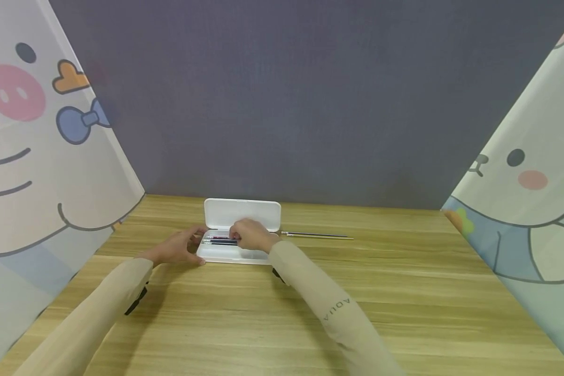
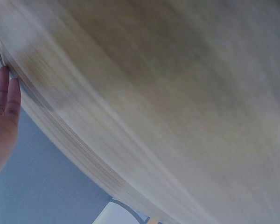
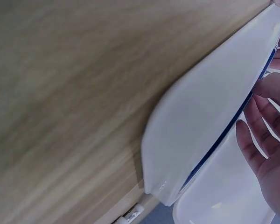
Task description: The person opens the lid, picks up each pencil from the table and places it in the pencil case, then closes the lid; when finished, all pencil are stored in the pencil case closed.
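A white pencil case [image 1: 238, 255] lies on the table with its lid raised at the back. Several slim pen-like sticks [image 1: 222, 242] lie in it, their exact kind too small to tell. My left hand [image 1: 176, 247] holds the case's left end, thumb at the front corner and fingers at the back. Over the case, my right hand [image 1: 253, 235] pinches a slim dark blue stick [image 3: 219, 142] between thumb and finger, along the case's long side. The right fingertips are partly hidden in the head view; the other right fingers [image 3: 245, 144] spread loosely over the case.
Behind and to the right of the case, two more thin sticks [image 1: 317, 235], one dark and one pale, lie side by side on the wooden table [image 1: 404, 292]. A dark grey panel [image 1: 282, 104] stands behind, with cartoon-printed sheets [image 1: 517, 224] at both sides.
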A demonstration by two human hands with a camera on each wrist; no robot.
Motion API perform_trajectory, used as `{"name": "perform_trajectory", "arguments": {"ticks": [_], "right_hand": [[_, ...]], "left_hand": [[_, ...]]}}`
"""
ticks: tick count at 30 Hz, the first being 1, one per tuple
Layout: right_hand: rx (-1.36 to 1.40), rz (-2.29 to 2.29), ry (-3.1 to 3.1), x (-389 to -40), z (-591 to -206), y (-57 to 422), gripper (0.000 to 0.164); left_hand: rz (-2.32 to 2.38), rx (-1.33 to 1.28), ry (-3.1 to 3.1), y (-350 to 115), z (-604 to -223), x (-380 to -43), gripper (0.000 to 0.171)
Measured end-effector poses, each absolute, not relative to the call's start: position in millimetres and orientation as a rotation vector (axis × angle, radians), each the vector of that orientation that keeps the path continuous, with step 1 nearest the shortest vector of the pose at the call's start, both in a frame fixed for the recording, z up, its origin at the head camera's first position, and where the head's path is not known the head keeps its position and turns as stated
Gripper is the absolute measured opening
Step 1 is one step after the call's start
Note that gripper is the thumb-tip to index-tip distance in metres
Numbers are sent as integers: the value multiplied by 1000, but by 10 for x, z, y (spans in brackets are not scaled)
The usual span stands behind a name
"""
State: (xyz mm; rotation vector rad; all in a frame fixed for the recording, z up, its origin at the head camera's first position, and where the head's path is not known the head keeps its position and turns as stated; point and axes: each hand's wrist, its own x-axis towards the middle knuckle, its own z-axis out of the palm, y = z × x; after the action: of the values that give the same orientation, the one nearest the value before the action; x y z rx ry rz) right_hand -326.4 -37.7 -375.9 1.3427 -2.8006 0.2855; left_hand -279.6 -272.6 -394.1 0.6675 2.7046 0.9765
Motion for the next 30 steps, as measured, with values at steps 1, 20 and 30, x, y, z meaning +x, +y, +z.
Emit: {"name": "perform_trajectory", "arguments": {"ticks": [1, 20, 30], "right_hand": [[1342, 290, -2799, -3266, -3764, -368, 21], [1353, 299, -2765, -3259, -3720, -108, 17], [1348, 390, -2715, -3273, -3699, 261, 16]], "left_hand": [[977, 665, 2704, -2724, -3939, -2797, 79], [990, 696, 2696, -2730, -3938, -2787, 78], [977, 674, 2705, -2724, -3963, -2791, 79]]}}
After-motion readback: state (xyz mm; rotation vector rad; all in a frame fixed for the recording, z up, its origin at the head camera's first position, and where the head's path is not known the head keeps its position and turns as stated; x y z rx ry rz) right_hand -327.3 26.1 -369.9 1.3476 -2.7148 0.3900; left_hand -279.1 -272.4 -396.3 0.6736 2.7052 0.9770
